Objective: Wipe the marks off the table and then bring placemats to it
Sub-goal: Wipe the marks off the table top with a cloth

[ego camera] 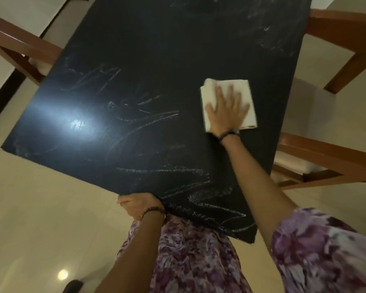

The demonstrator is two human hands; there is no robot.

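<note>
Left hand (135, 205) grips table (135, 49) edge; right hand (227, 111) flat on cloth (246, 92).

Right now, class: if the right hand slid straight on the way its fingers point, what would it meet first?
Probably the faint chalk smears farther up the table; the right hand, flat on the cloth, has nothing solid ahead.

**Dim room, one bright glare on the table**

The light is low and warm. A white glare patch lies on the dark table (135, 49), well left of the right hand (227, 111), blurring the chalk marks (148, 119) there. A small round lamp reflection shines on the floor (30, 218) below the left hand (136, 205). The sleeve (325, 250) is smeared by motion blur. Wide-angle distortion bends the table's edges.
</note>
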